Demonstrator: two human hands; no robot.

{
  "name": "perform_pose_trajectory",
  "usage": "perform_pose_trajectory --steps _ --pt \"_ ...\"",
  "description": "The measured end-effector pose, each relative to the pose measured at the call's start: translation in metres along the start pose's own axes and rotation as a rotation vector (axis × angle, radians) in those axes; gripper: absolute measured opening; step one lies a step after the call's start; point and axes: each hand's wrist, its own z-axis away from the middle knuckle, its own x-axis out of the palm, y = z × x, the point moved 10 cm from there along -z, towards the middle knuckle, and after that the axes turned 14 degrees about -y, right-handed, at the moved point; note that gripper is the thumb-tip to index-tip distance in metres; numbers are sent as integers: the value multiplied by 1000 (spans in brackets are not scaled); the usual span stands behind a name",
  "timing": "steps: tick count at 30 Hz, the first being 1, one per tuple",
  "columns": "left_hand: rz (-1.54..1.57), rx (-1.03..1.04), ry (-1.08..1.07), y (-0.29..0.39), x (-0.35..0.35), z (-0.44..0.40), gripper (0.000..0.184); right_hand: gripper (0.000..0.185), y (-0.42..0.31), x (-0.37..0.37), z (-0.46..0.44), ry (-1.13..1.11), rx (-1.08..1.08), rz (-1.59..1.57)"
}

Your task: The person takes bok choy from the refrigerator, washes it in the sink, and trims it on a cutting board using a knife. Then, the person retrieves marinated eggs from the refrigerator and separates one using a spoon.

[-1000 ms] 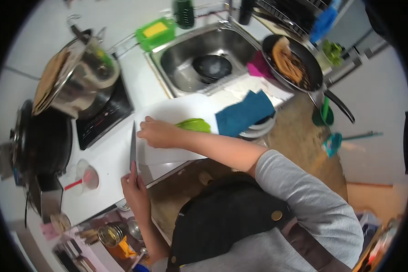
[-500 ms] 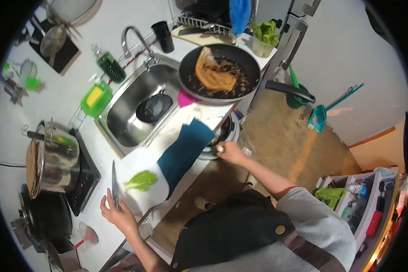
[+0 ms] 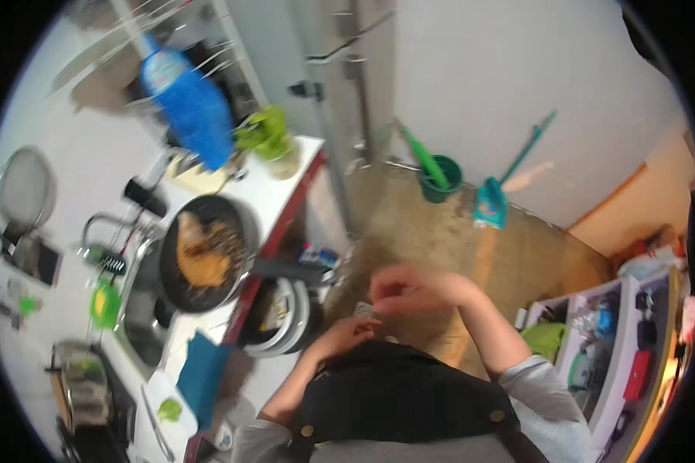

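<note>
We see the counter (image 3: 305, 158) run down the left side, its red edge (image 3: 292, 205) slanting from the tall grey door (image 3: 305, 46) toward our left forearm; right of that edge the brown floor (image 3: 517, 258) opens out, leaving clear room between the counter and the lilac drawer unit (image 3: 624, 324) at the lower right; the floor stops at the pale wall (image 3: 502, 69), where the green bucket (image 3: 441, 191) stands with the teal dustpan (image 3: 489, 202) near it.

Our 2 hands are apart but near each other by the black apron (image 3: 417, 390); the left hand (image 3: 347, 337) is lower, fingers loosely bent; the right hand (image 3: 418, 290) is farther out, fingers curled and smeared by blur; we cannot tell whether either holds anything.

The frying pan (image 3: 171, 282) lies left of both hands, well apart from them; its dark handle (image 3: 289, 269) juts past the red edge in the right hand's direction; below that handle the pale-rimmed tub (image 3: 297, 312) stands just beside the counter, near the left hand; the cutting board (image 3: 162, 386), with leafy greens (image 3: 170, 410) on it and the knife (image 3: 155, 424) along its left side, is well off to the lower left, the teal cloth (image 3: 203, 374) beside it.
</note>
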Motion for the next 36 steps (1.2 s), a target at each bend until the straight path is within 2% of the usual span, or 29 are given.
perform_pose_trajectory --steps 2,3,4,5,6,7,10,15,21,23,25,26,29,32,36 --pt "1 73 -10 13 -16 -65 33 41 -84 -55 56 285 -596 -150" --pt "-48 105 21 26 -31 -93 33 49 -110 -69 84 384 -831 -169" --pt "-93 9 88 22 -45 -120 33 49 -126 -76 106 409 -1010 -160" --pt "-184 256 95 49 -60 -145 33 49 -137 -80 125 405 -1125 -133" --pt "-260 47 92 69 -79 -154 32 48 -145 -86 138 389 -1200 -103" --pt "-165 47 125 80 -90 -164 33 48 -147 -93 148 373 -1242 -81" --pt "32 53 293 91 -147 -192 33 46 -144 -125 148 288 -1287 -34" --pt "326 73 619 72 -226 -197 35 44 -133 -212 121 135 -1317 -78" --pt "58 110 1002 127 -337 -227 51 41 -119 -303 127 27 -1364 -156" --pt "-32 40 1186 132 -377 -241 54 40 -115 -327 135 -23 -1376 -178" --pt "99 121 1102 141 -407 -273 46 39 -107 -347 144 -85 -1384 -204" --pt "168 163 1065 145 -415 -286 43 39 -105 -357 149 -119 -1384 -219" --pt "324 62 1342 130 -433 -291 27 38 -97 -383 168 -244 -1397 -252" --pt "314 59 1537 129 -431 -286 21 36 -91 -410 187 -323 -1403 -278" --pt "314 51 1569 132 -425 -288 23 35 -78 -440 209 -404 -1412 -312"
